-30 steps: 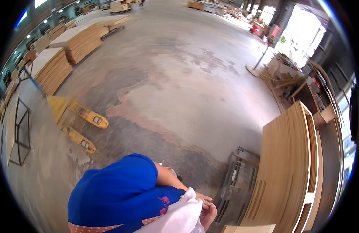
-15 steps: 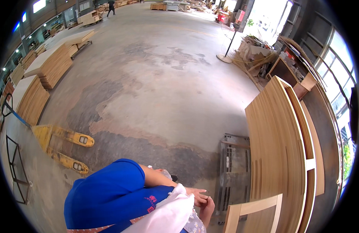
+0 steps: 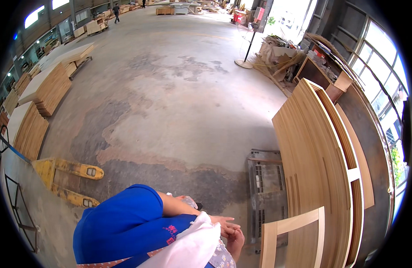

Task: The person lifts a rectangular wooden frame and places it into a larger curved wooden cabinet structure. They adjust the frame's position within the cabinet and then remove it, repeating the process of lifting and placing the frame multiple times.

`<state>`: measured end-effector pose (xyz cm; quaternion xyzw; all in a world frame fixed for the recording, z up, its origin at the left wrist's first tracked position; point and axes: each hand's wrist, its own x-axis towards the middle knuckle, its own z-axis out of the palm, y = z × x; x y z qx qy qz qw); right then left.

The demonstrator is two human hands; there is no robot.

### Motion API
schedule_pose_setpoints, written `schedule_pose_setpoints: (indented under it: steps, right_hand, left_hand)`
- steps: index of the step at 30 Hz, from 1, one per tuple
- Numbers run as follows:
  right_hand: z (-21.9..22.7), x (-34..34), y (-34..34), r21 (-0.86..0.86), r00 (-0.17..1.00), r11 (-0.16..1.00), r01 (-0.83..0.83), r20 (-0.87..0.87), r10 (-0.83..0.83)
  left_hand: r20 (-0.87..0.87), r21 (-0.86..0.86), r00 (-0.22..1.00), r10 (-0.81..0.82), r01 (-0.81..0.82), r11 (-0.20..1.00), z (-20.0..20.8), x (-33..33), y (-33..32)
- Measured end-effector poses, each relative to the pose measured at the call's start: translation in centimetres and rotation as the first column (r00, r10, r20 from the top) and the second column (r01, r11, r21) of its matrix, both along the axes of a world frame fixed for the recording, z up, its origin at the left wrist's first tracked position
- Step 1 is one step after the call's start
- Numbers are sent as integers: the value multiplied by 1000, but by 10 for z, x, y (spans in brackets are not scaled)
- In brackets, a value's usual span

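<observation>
My two hands meet in front of my body, just above the floral apron (image 3: pixel 222 255). My left hand (image 3: pixel 222 222) comes across from the blue sleeve, with a finger or two stretched out toward the right. Against its fingertips rests my right hand (image 3: pixel 235 242), its fingers curled in. Whether anything small lies between them cannot be made out. A pale pink cloth (image 3: pixel 192 243) hangs over my chest beside the hands. To the right of them stands a light wooden frame (image 3: pixel 299 222), apart from both hands.
Large wooden panels (image 3: pixel 313 165) stand upright on the right, beside a dark grey pallet (image 3: pixel 265 187). A yellow pallet truck (image 3: pixel 67 178) sits at left, near stacked boards (image 3: pixel 45 89). Farther off are a stand fan (image 3: pixel 244 64), a scrap heap (image 3: pixel 279 53) and a walking person (image 3: pixel 116 13).
The view has shifted slightly, so the surroundings sit a little farther left. My hands stay together in nearly the same pose. The distant person has walked on a little.
</observation>
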<state>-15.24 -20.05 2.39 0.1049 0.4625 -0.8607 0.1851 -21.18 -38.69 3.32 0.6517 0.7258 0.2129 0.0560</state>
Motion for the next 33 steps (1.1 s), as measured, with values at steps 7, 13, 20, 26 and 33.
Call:
schedule_pose_setpoints:
  steps: [7, 13, 20, 26, 33]
  right_hand:
    - [41, -5, -23, 40, 999, 999, 33, -42, -32]
    - [47, -8, -22, 33, 999, 999, -13, -38, 15]
    - [-2, -6, -11, -196, 996, 979, 63, 73, -49]
    - [19, -8, -17, -128, 997, 991, 48, 72, -39]
    - [58, -6, -28, -39, 999, 999, 24, -39, -26]
  left_hand:
    - [-35, 5, 997, 64, -63, 998, -12, -2, -2]
    - [-17, 12, 997, 73, -73, 997, -11, -2, -3]
    - [3, -36, 994, 113, -113, 993, -7, -4, -3]
    - [-1, -31, 991, 137, -137, 990, -9, -2, -2]
    - [-22, 44, 993, 116, -115, 992, -30, -4, -1]
